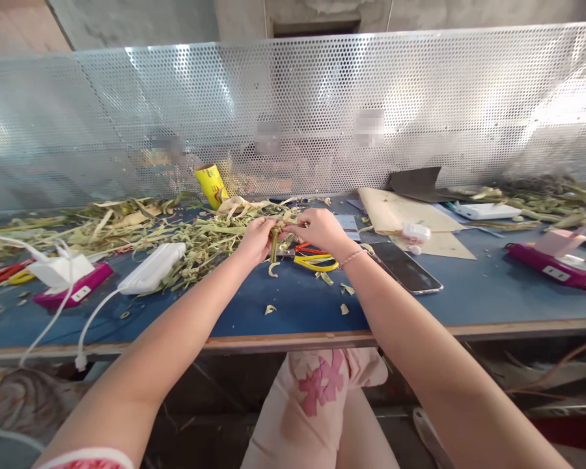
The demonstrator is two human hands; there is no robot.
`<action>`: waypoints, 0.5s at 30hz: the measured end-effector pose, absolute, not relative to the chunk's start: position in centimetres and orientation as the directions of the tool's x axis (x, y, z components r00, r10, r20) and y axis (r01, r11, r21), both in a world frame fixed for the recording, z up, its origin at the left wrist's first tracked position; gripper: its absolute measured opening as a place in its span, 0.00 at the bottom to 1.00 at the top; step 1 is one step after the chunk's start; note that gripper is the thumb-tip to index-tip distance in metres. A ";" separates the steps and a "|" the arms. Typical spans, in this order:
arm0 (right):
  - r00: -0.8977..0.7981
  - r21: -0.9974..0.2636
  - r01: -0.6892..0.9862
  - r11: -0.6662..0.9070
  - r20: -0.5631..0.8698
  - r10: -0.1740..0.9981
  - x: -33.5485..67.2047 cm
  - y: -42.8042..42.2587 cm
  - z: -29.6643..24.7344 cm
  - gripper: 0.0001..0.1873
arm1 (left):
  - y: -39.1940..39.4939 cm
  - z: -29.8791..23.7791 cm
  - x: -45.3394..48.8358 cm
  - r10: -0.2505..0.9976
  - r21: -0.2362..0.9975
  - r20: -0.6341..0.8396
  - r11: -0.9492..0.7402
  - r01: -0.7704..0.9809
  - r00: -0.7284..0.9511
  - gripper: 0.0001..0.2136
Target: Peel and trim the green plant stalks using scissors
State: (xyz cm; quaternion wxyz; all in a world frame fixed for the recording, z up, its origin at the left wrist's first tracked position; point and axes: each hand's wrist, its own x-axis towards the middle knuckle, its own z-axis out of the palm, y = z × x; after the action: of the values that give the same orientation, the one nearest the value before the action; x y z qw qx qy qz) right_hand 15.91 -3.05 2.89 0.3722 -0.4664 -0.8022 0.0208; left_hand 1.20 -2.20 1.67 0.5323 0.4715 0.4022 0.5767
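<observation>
My left hand (256, 240) is closed around a small bundle of dried plant stalks (274, 242), its cut ends pointing down over the table. My right hand (318, 229) pinches the upper part of the same bundle, fingertips close to the left ones. Just below and right of the hands lie scissors with yellow handles (317, 262), and a red-orange handle (306, 247) beside them. A heap of dry greenish stalks and leaves (205, 244) spreads to the left of my hands. Small plant scraps (270, 309) are scattered in front.
A black phone (407, 267) and brown paper sheets (395, 212) lie to the right. On the left are a white power bank (152, 267) and a magenta power strip (73, 286) with cables. A yellow tube (211, 185) stands before the perforated metal screen (312, 111).
</observation>
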 end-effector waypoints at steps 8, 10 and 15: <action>-0.227 -0.361 0.802 0.476 0.552 0.802 16.0 -2.6 2.7 0.28 | -2.7 1.8 1.0 0.979 0.977 0.197 -0.190 -0.101 0.056 0.03; -0.222 -0.365 0.800 0.476 0.557 0.800 16.1 -2.5 2.7 0.29 | -2.8 1.8 0.9 0.969 0.971 0.237 -0.235 -0.035 0.068 0.04; -0.231 -0.375 0.781 0.498 0.568 0.790 16.4 -2.4 2.6 0.28 | -2.8 1.7 0.5 0.929 0.927 0.338 -0.356 0.115 0.153 0.03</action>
State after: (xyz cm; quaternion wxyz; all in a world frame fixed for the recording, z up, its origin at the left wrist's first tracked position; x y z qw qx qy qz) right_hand 16.39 -2.43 2.61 0.3660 -0.5007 -0.7844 0.0057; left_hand 0.54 -2.80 1.73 0.3985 0.6462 0.4040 0.5104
